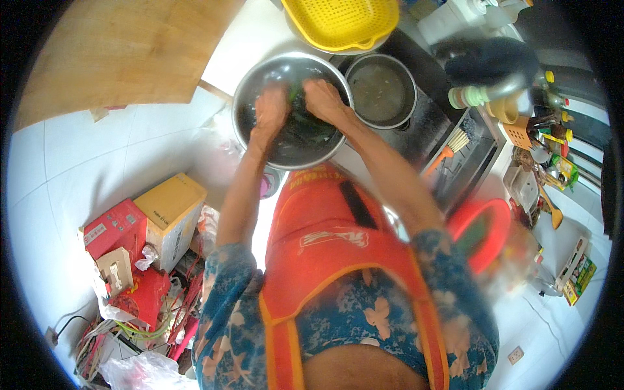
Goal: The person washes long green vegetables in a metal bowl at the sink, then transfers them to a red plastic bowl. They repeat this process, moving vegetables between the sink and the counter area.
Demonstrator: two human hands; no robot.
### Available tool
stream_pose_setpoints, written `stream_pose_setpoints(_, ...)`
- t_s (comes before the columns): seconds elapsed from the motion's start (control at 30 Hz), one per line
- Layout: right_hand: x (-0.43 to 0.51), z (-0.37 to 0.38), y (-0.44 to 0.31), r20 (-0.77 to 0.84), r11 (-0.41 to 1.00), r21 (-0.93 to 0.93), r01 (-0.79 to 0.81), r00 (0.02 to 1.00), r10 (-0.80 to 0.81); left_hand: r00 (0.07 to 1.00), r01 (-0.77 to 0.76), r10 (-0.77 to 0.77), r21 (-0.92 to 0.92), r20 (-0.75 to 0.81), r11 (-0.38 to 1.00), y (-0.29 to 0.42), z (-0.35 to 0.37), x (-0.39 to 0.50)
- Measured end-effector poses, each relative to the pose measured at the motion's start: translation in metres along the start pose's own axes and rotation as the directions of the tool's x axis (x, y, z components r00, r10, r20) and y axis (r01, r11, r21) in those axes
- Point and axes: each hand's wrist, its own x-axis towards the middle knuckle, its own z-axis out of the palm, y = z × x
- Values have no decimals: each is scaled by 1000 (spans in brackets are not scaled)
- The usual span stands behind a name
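Both my hands are inside a wide stainless-steel bowl [242, 127], knuckles up and fingers curled downward. My left hand [272, 106] is blurred and sits in the bowl's left half. Toward the bowl's right side is my right hand [322, 97]. Something green, perhaps a leafy vegetable [295, 91], shows between them. The fingertips are hidden, so whether either hand grips it is unclear. More dark green shows dimly in the bowl below my hands.
Right of the bowl, a metal pot [382, 90] of cloudy liquid stands on the dark stove [429, 114]. A yellow plastic colander [348, 22] is beyond. An orange-handled brush [448, 152] and a red plastic basin [502, 234] lie rightward. Cardboard boxes [170, 200] fill the left floor.
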Motion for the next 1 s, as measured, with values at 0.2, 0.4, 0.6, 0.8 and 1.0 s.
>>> stream_pose_setpoints(0.2,-1,-3,-1,-209,913,375,161,974,-86,991,132,-112,-384,73,914,-13,-25,7)
stream_pose_setpoints(0.4,-6,-31,-16,-139,772,633,55,989,43,986,168,-97,-850,138,499,28,-31,0)
stream_pose_setpoints(0.6,-21,-37,-6,-262,781,622,60,956,135,967,209,-243,-313,-75,926,23,-7,14)
stream_pose_setpoints(0.8,-32,-18,-10,-330,928,367,55,941,75,997,68,-79,-289,-26,955,21,16,19)
stream_pose_setpoints(1.0,-20,-18,-9,-111,503,864,3,976,186,927,348,-125,-935,353,-64,23,-42,-16)
